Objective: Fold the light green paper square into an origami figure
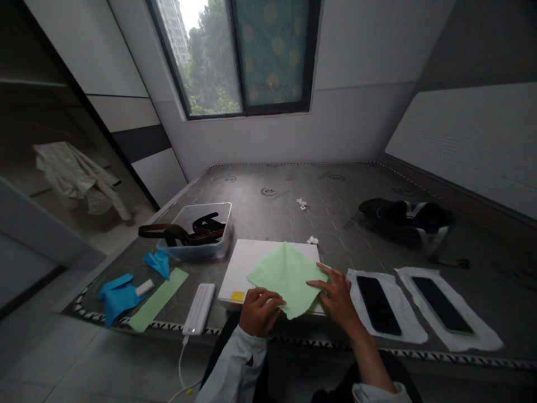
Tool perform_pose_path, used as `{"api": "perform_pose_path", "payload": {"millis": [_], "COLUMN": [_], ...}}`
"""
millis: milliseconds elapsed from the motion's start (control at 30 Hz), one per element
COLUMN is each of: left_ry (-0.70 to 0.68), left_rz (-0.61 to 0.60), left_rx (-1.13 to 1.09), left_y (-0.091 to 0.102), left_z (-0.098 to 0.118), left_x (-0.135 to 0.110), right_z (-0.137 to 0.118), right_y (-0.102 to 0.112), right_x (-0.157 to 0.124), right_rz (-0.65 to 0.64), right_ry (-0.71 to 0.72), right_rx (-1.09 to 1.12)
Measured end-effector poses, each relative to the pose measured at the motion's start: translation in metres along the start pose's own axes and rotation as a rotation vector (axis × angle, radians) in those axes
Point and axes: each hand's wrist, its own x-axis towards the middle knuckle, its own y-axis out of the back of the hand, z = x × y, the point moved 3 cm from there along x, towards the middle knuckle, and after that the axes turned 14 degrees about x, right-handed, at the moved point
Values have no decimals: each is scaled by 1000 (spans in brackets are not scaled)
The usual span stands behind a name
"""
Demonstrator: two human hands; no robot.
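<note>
A light green sheet of paper, creased down from its far point, lies on a flat white box in front of me. My left hand is closed, its fingers curled at the paper's near left edge and pinching it. On the right side, my right hand rests with its fingers spread, the tips touching the paper's right edge. The box's near edge is partly hidden by my hands and the paper. A yellow sticker shows at the box's near left corner.
On the left are a clear plastic bin with belts, blue paper pieces, a green paper strip and a white power bank with a cable. Two phones lie on white cloths at right, near a dark cap.
</note>
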Motion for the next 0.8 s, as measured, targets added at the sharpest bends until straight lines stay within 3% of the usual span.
{"api": "perform_pose_path", "payload": {"millis": [167, 333, 500, 633, 700, 800], "left_ry": [148, 325, 246, 120, 233, 562], "left_rz": [-12, 29, -72, -41, 65, 182], "left_rx": [26, -196, -412, -291, -159, -16], "left_y": [-4, -7, -10, -15, -14, -5], "left_z": [-25, -52, -63, -71, -78, -81], "left_x": [-10, -19, -16, -12, -12, -17], "right_z": [-12, -14, -2, 2, 3, 5], "right_y": [7, 11, 19, 17, 12, 3], "right_x": [-4, -10, -10, -10, -8, -4], "right_rz": [-1, 2, -10, -88, -129, -131], "right_ry": [98, 66, -13, -7, -14, -28], "right_rx": [-19, 87, 162, 147, 134, 100]}}
